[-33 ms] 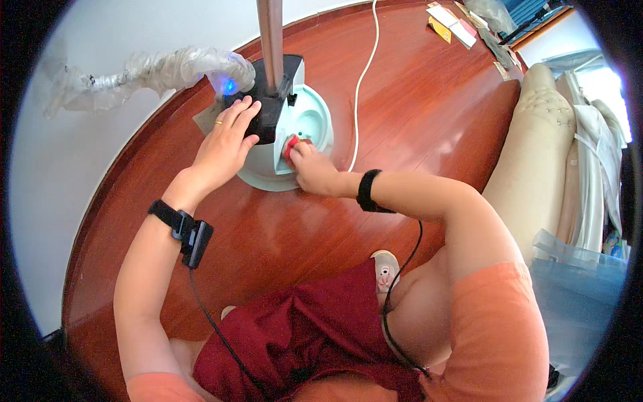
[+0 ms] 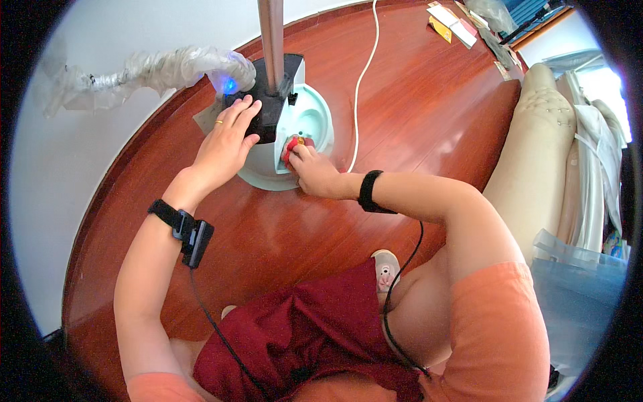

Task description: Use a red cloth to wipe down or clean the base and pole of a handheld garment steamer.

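A garment steamer's base stands on the floor, with a black top (image 2: pixel 271 114) and a pale green water-tank well (image 2: pixel 309 115) with round rings on its right. A metal pole (image 2: pixel 271 43) rises from it. My left hand (image 2: pixel 224 144) lies on the near left part of the black top, fingers stretched out and holding nothing. Pinched in my right hand (image 2: pixel 313 173) is a crumpled red cloth (image 2: pixel 292 149) with a bit of yellow, pressed against the near inner side of the well. My fingers hide part of that cloth.
A plastic-wrapped hose (image 2: pixel 154 70) runs left from the steamer, near a blue light (image 2: pixel 230 85). A white cord (image 2: pixel 362 80) crosses the reddish wooden floor (image 2: pixel 415 100). Papers (image 2: pixel 452 25) lie far right; a beige padded sofa (image 2: pixel 532 154) stands on the right.
The red cloth has shifted slightly within my right hand's fingers, and more of its yellow part shows. My left hand stays on the black top.
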Available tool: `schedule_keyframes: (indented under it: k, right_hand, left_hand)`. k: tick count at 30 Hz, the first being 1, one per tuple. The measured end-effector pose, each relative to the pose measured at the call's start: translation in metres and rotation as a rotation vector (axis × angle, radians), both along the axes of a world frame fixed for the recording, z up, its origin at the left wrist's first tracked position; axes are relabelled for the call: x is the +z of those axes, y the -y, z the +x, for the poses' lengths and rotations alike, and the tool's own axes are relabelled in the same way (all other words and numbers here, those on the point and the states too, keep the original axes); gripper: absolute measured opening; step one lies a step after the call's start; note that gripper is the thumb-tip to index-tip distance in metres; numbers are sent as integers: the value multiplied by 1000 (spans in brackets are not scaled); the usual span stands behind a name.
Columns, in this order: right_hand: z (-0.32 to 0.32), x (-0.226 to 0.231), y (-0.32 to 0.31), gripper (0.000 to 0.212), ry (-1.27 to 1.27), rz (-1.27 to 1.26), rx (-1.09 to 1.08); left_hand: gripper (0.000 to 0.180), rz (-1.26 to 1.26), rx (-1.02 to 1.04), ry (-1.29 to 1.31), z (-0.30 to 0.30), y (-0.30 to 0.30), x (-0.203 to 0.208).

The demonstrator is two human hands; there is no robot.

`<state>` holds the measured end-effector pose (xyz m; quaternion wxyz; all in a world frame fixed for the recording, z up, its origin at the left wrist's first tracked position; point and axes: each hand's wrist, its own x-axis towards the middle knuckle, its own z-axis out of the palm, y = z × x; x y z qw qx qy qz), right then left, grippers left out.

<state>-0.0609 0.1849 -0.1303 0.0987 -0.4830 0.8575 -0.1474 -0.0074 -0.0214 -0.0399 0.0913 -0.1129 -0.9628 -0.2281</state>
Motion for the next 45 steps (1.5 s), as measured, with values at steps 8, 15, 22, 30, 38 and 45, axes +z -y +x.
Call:
schedule_keyframes:
  k: [8, 15, 22, 30, 38, 45]
  right_hand:
    - [-26, -11, -5, 45, 185, 119, 245]
    - [-24, 33, -3, 44, 76, 170, 342]
    - [-2, 27, 27, 27, -424, 582, 304]
    - [-44, 45, -1, 18, -38, 355, 155]
    - [-7, 3, 12, 14, 122, -145, 109]
    - [-12, -6, 0, 32, -218, -163, 296]
  left_hand:
    - [53, -21, 17, -4, -2, -1, -3]
    - [51, -33, 12, -36, 0, -3, -1]
    - [52, -29, 7, 0, -3, -4, 1]
    - [52, -20, 43, 48, -1, -5, 0]
    - [50, -31, 21, -10, -3, -2, -3]
    - [50, -39, 4, -55, -2, -2, -6]
